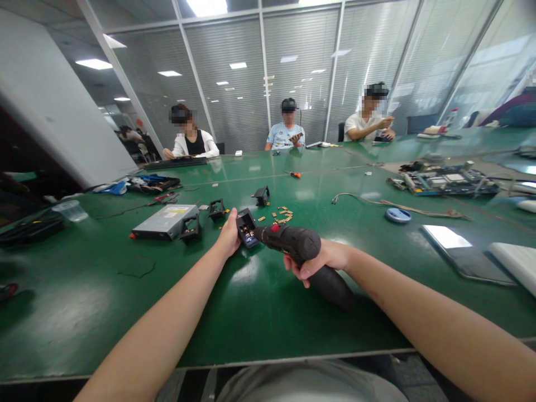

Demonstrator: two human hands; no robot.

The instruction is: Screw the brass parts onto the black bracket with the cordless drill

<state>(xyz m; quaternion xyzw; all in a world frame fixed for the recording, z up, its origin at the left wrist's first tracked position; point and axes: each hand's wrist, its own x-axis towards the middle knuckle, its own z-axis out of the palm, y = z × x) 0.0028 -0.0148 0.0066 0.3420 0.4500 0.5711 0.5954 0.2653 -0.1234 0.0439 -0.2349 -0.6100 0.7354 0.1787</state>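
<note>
My left hand [230, 234] is closed on the left side of a small black plastic housing [247, 224], tilted so its open face shows metal parts inside. Wrapped around the grip of a black cordless screwdriver [293, 241] is my right hand [312, 265]. The tool points left, and its tip is at the housing's open side; whether it touches a screw cannot be made out. Several small brass-coloured pieces [283, 215] lie just beyond the tool. Similar black housings [216, 209] stand behind and left of my left hand, one of them [190, 229] beside a silver disc drive [166, 221].
On the right are a blue round lid [397, 215], a tablet-like slab [463, 251], a cable [402, 206] and a large circuit board [450, 180]. A clear plastic cup [70, 210] stands at the left. An orange-handled screwdriver [295, 175] lies farther back. Several people sit across the green table [125, 312].
</note>
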